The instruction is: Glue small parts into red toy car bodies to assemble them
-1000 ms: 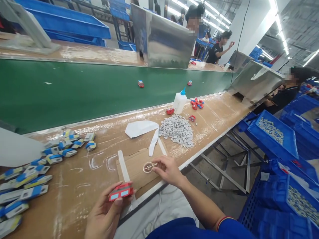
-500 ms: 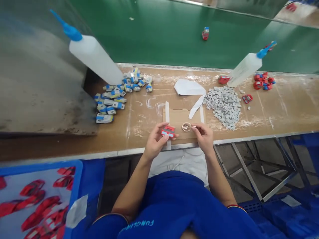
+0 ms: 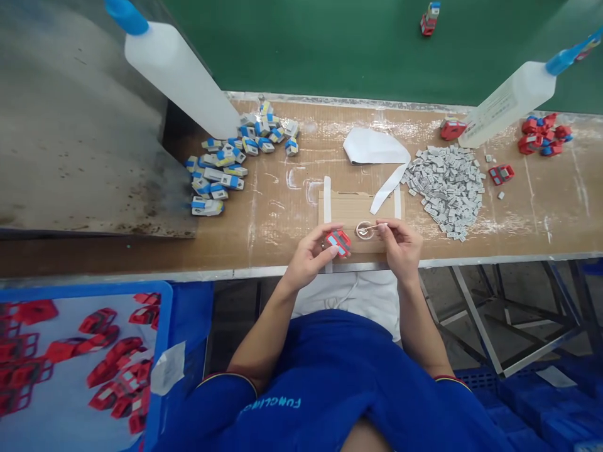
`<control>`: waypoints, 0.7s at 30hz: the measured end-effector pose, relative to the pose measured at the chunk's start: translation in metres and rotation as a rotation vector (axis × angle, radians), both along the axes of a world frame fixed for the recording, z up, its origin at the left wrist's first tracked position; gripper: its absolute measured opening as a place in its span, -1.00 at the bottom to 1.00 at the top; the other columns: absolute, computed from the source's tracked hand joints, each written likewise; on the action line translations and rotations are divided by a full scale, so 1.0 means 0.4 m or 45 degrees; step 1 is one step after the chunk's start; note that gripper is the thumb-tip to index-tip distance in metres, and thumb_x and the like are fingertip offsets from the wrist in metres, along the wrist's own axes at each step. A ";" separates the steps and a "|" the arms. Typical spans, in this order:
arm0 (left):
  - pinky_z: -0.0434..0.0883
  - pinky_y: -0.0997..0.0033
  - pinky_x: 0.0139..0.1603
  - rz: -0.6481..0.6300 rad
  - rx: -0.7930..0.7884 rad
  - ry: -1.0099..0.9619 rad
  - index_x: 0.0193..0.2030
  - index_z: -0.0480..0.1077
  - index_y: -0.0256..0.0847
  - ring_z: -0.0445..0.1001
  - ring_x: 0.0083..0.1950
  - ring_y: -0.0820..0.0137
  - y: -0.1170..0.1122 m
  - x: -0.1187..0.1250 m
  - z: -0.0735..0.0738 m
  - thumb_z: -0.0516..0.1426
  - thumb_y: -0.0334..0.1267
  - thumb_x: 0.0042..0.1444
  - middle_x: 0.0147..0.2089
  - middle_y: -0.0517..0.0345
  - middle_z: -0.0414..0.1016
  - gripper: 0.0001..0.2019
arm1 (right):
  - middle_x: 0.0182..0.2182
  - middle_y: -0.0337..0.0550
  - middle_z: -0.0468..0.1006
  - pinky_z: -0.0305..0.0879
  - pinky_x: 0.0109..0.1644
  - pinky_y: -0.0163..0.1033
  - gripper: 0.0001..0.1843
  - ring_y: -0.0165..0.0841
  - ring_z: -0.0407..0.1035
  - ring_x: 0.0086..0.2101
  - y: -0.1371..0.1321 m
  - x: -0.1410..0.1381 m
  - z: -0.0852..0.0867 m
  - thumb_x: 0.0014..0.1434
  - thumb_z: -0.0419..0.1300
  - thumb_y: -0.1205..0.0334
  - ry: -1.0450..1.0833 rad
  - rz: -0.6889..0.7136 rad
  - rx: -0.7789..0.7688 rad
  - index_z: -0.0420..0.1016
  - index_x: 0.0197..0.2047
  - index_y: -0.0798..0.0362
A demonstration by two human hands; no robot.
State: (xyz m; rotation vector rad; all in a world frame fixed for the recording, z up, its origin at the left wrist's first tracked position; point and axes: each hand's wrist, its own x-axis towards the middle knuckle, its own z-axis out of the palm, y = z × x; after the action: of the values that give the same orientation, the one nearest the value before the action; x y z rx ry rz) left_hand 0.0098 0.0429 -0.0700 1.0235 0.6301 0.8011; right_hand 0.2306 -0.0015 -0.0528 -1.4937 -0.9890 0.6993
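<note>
Between the thumb and fingers of my left hand (image 3: pixel 308 256) is a red toy car part (image 3: pixel 338 243) with pale blue windows, held just above the bench's front edge. My right hand (image 3: pixel 401 246) pinches a thin pale stick (image 3: pixel 377 226), whose far end dips into a small round cup (image 3: pixel 362 231). That cup rests on a cardboard piece (image 3: pixel 348 204) taped to the bench. Beyond my right hand spreads a heap of small grey pieces (image 3: pixel 447 188). White paper (image 3: pixel 374 147) lies behind the cup.
White bottles with blue nozzles stand at left (image 3: pixel 176 78) and right (image 3: pixel 511 103). Blue-and-white toy parts (image 3: pixel 230 150) lie left, near a metal box (image 3: pixel 89 138). A blue tray (image 3: pixel 162 314) holds red parts. Red pieces (image 3: pixel 541 135) lie far right, before a green surface (image 3: pixel 330 50).
The view has shifted, so the bench things sit differently in the picture. My left hand has turned the red car part to a new angle. The stick stays in the cup.
</note>
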 end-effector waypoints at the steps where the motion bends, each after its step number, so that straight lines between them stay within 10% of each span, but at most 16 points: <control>1: 0.66 0.39 -0.15 0.006 -0.015 0.010 0.28 0.47 -0.20 0.73 -0.22 0.36 0.001 0.001 0.002 0.38 -0.06 0.31 0.02 -0.02 0.69 -0.51 | -0.32 -0.11 0.79 0.59 -0.27 -0.17 -0.62 -0.28 0.63 -0.38 0.000 0.001 0.001 0.29 0.41 -0.19 0.006 -0.006 -0.007 0.77 -0.20 -0.03; 21: 0.59 0.48 -0.32 -0.030 0.035 0.138 0.25 0.47 -0.23 0.67 -0.29 0.43 0.008 0.012 0.025 0.31 0.00 0.38 -0.11 0.07 0.62 -0.55 | -0.43 -0.24 0.70 0.50 -0.29 -0.28 -0.56 -0.41 0.52 -0.43 -0.003 0.037 0.015 0.18 0.50 -0.25 0.254 -0.098 -0.086 0.72 -0.24 -0.02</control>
State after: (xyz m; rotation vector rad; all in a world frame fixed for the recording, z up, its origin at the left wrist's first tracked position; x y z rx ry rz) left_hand 0.0147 0.0460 -0.0599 1.1032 0.7001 0.7391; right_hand 0.2453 -0.0027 -0.0470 -1.4808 -0.7594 0.8156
